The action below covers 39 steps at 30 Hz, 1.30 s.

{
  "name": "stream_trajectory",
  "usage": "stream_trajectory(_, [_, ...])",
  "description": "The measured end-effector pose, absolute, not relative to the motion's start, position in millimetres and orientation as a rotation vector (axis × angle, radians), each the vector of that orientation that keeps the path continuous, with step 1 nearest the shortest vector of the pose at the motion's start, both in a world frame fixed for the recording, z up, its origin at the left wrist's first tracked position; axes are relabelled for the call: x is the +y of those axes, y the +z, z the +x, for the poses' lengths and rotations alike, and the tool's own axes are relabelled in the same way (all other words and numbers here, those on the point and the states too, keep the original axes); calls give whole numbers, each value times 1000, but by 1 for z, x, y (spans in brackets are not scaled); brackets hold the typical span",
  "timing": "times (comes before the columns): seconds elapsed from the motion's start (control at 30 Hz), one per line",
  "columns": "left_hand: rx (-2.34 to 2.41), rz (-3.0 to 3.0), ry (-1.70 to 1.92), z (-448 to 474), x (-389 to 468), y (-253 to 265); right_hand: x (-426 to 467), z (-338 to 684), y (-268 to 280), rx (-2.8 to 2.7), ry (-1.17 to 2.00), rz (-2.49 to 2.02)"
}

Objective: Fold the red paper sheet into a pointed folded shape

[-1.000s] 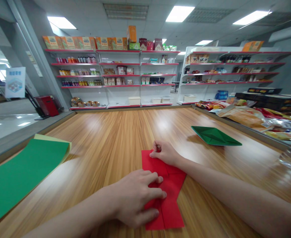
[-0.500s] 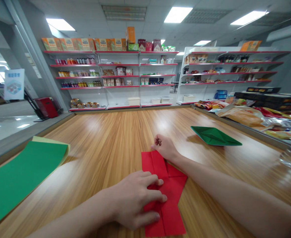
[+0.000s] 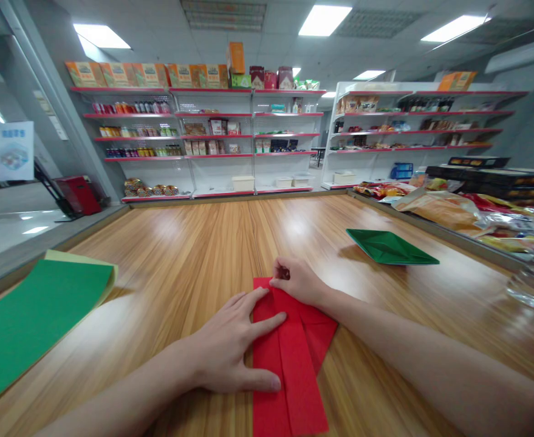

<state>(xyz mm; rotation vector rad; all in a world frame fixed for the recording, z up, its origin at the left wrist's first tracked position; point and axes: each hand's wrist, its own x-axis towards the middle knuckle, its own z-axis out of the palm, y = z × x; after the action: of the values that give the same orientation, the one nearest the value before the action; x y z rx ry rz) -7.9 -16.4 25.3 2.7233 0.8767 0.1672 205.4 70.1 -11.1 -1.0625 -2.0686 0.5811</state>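
Observation:
A sheet of red paper [image 3: 304,388], folded into a long strip with lengthwise creases, lies on the wooden table in front of me. From its right side a triangular flap sticks out. My left hand [image 3: 230,346] rests on the strip's left part with fingers spread, the thumb lower down. At the far end, my right hand [image 3: 297,280] has its fingers curled, pinching the paper's edge near the middle crease; the fingertips are partly hidden. The right forearm passes over the flap's upper corner.
A green folded paper piece [image 3: 392,247] sits at the right on the tabletop [image 3: 194,243]. Green sheets [image 3: 43,321] with a pale yellow one beneath lie at left. Snack bags [image 3: 449,209] and a clear glass object [image 3: 533,285] are at far right. Stocked shelves [image 3: 219,155] stand behind.
The right long edge of the red paper has been folded in toward the middle. My left hand slid forward and spread its fingers; my right hand came slightly left and down onto the far edge.

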Motion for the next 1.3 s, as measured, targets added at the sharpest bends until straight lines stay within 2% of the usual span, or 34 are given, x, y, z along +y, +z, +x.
stream_trajectory(0.2, [1035,2761,230,4,-26,31,64,205,-11,-2086,576,-1033])
stream_trajectory(0.43, [1540,2845,246,-1,-19,23,52,203,3,-1986,206,-947])
stream_trajectory(0.57, [1818,2810,187,-9,-6,22,49,202,5,-1992,163,-979])
stream_trajectory(0.67, [1808,2773,182,-8,-4,22,50,199,1,-2029,247,-1066])
stream_trajectory(0.83, [1373,2792,329,-3,-11,17,58,197,-9,-2017,510,-1228])
stream_trajectory(0.97, [1126,2841,503,-8,-9,17,61,199,-11,-2003,554,-1219])
stream_trajectory(1.13, [1245,2740,230,-15,0,13,51,194,-5,-1976,650,-1095])
stream_trajectory(1.3, [1358,2708,77,-12,0,7,37,184,-2,-2007,1008,-993])
